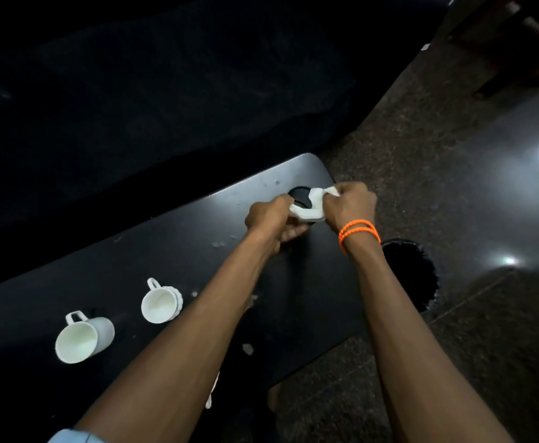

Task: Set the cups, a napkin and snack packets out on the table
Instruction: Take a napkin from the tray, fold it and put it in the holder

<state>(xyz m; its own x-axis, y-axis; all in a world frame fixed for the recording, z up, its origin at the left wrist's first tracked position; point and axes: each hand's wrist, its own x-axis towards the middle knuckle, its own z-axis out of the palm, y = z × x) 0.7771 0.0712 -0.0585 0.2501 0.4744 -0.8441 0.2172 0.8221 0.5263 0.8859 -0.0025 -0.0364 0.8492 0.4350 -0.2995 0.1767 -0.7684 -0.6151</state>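
The napkin (pixel 308 204) is held up between both hands near the far right corner of the table (pixel 166 251), a little above the dark surface. The left hand (pixel 269 219) pinches its left end, with the fingers curled around the paper. The right hand (pixel 351 204) grips the right end, which comes out white beside the knuckles. This wrist has an orange band (pixel 359 231). The napkin is crumpled and half folded, and its long axis runs from left to right, from one hand to the other. Just behind and under it there is a dark round thing (pixel 300 195), perhaps a cup or a lid; I cannot tell which, and I cannot tell if the napkin touches it.

Both hands are equally near to the napkin, because each one holds an end of it. In my judgement the step in hand is to open or smooth the napkin, and the coming move should pull the two ends apart along this left-right line and then lower it flat on the table directly below. The free place for it seems to be on the near side of the hands.

Two white cups lie well apart from the hands, toward the near left: cup one (pixel 84 340) and cup two (pixel 161 302). Both seem to lie tilted, with their mouths toward the camera. Some small white crumbs (pixel 218 244) are spread on the table. I see no snack packets, so this part is probably not yet done.
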